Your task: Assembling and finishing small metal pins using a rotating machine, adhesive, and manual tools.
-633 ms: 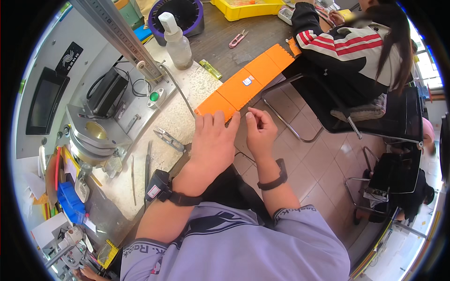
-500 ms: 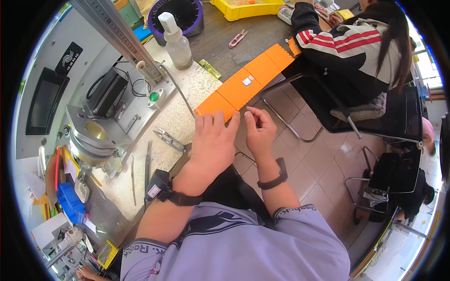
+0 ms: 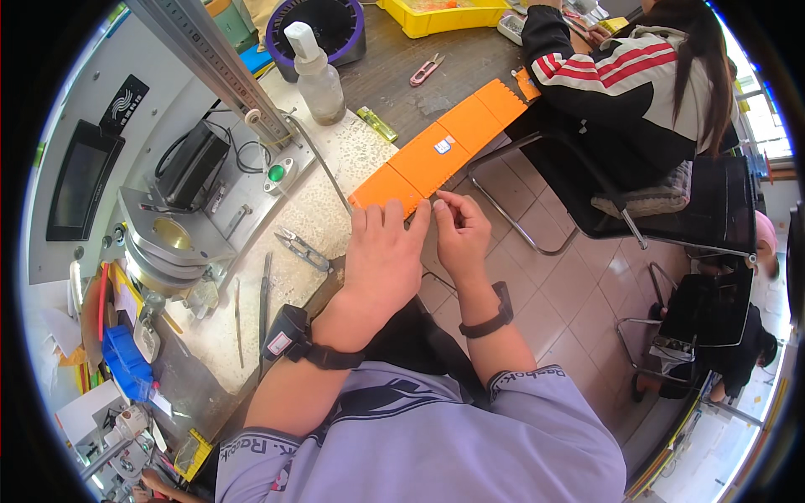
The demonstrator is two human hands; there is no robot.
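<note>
A long orange strip made of flat panels (image 3: pixel 409 166), notched along its ends, lies slantwise along the bench edge with a small white label on it. My left hand (image 3: pixel 381 264) rests at the strip's near end, its fingers stretched out over the edge. Beside it, my right hand (image 3: pixel 463 239) is closed in a pinch, thumb against forefinger, close to the strip's near right corner. Whatever sits between those fingertips is too small to make out. Left of my left hand, a pair of small pliers (image 3: pixel 303 250) lies on the pale bench top.
A machine with a dark screen (image 3: pixel 77 180) and a green button (image 3: pixel 276 173) stands at left. Beyond are a clear bottle (image 3: pixel 319 88), a green-yellow lighter-like piece (image 3: pixel 377 124), pink thread snips (image 3: pixel 426 70) and a yellow tray (image 3: pixel 453 18). At right, a person (image 3: pixel 620 80) sits on a black chair (image 3: pixel 713 201).
My right hand has shifted very slightly left, its fingertips closer to my left forefinger. My left hand and the orange strip stay almost in place.
</note>
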